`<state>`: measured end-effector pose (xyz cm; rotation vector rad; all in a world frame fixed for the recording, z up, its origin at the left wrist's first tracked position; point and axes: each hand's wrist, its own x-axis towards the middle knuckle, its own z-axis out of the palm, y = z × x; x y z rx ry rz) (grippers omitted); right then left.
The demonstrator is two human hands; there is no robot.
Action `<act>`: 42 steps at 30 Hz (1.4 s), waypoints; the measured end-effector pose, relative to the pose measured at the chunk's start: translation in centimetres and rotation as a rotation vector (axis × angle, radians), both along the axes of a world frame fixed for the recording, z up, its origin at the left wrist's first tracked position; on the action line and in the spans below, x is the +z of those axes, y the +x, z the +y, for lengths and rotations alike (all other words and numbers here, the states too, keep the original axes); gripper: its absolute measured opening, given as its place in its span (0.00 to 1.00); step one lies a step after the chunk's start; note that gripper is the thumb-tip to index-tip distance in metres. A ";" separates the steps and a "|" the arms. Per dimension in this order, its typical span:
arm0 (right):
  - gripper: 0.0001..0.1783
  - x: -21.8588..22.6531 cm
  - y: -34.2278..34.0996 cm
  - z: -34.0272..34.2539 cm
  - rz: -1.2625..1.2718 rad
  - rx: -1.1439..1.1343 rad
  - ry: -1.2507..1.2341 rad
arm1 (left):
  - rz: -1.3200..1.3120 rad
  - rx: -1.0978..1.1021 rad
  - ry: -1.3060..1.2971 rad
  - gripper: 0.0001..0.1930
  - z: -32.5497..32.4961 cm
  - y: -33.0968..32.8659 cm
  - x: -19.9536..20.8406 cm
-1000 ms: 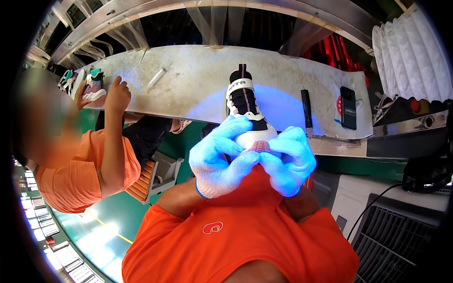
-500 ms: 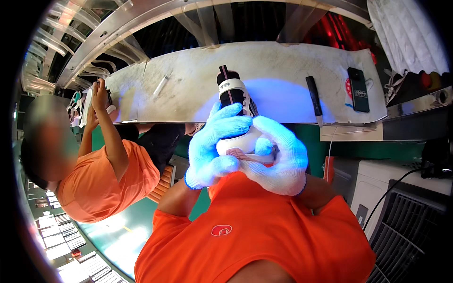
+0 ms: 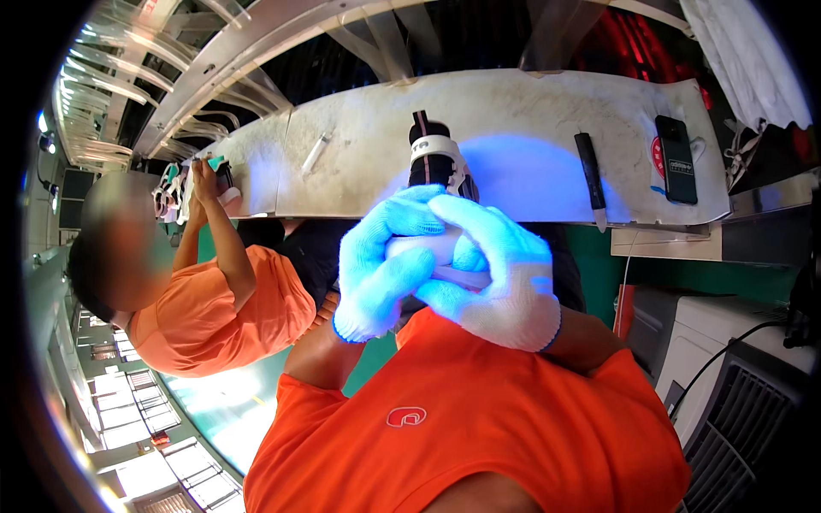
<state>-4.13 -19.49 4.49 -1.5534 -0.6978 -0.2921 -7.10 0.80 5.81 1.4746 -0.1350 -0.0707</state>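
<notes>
A black and white shoe point(image 3: 434, 150) with a white strap across its upper is held at the near edge of the worktable, its toe end toward me. Both my hands wear white knit gloves lit blue. My left hand point(image 3: 385, 267) wraps the left side of the toe, thumb low near the sole. My right hand point(image 3: 506, 267) curls round the right side, its fingers reaching over the top to meet the left fingers. Between the gloves a pale strip of the toe shows; the rest of the front is hidden.
On the worktable point(image 3: 359, 128) lie a white tube point(image 3: 316, 152), a black-handled knife point(image 3: 590, 175) and a dark phone point(image 3: 676, 162). A co-worker in orange point(image 3: 227, 308) sits at left, hands raised by another shoe. Clear hoses hang at the far left.
My right fingers have moved up and over the toe, covering more of the shoe and meeting the left fingers. The view has shifted, so the table things appear further right.
</notes>
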 end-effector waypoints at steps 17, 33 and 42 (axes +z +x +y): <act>0.43 -2.0 2.3 1.3 0.035 -0.079 -0.120 | -0.250 -0.173 0.081 0.27 3.2 3.4 -1.5; 0.55 -7.8 0.1 4.5 0.114 -0.240 0.036 | -0.014 0.099 0.329 0.25 5.1 2.2 2.2; 0.53 -8.5 1.6 4.3 0.069 -0.110 0.127 | -0.028 0.064 0.366 0.25 4.8 2.7 2.6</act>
